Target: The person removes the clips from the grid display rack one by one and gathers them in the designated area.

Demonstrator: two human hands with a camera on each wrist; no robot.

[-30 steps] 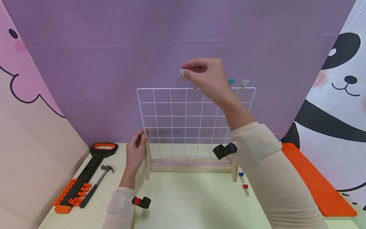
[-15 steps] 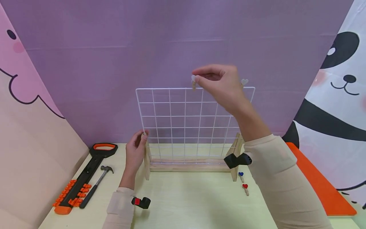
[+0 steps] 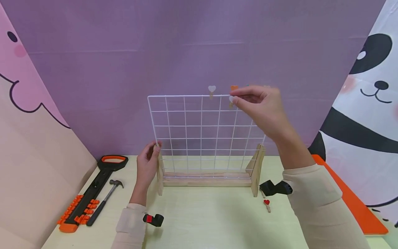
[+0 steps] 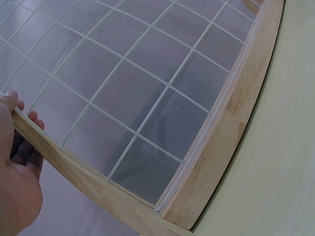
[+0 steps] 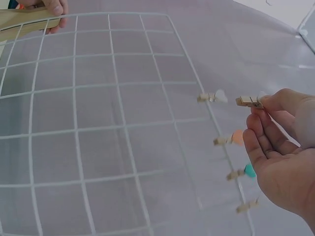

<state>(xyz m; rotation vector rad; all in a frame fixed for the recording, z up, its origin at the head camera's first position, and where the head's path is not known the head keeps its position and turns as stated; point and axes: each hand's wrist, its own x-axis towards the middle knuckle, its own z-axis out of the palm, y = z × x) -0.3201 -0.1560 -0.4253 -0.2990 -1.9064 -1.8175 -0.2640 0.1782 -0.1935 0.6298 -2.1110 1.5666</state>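
A white wire grid [image 3: 185, 126] stands upright in a wooden stand [image 3: 206, 182]. My right hand [image 3: 264, 109] pinches a small wooden clothespin [image 5: 248, 102] with a white heart, held in front of the grid's top bar in the head view and apart from the wire in the right wrist view. Along that bar sit a white heart clothespin [image 3: 212, 90], an orange one [image 5: 226, 139], a teal one [image 5: 241, 173] and another [image 5: 246, 206] farther down the edge. My left hand [image 3: 147, 166] grips the top of the stand's left post [image 4: 64, 155] beside the grid.
On the table at right lie a red heart clothespin [image 3: 267, 205] and another, mostly hidden behind the wrist camera. An orange board [image 3: 363, 214] lies farther right. At left are a claw hammer [image 3: 105, 202] and a long black-and-orange tool [image 3: 93, 190].
My right hand has moved right and down past the top bar with the white heart clothespin still pinched, uncovering the white one on the bar. The left hand has stayed on the post.
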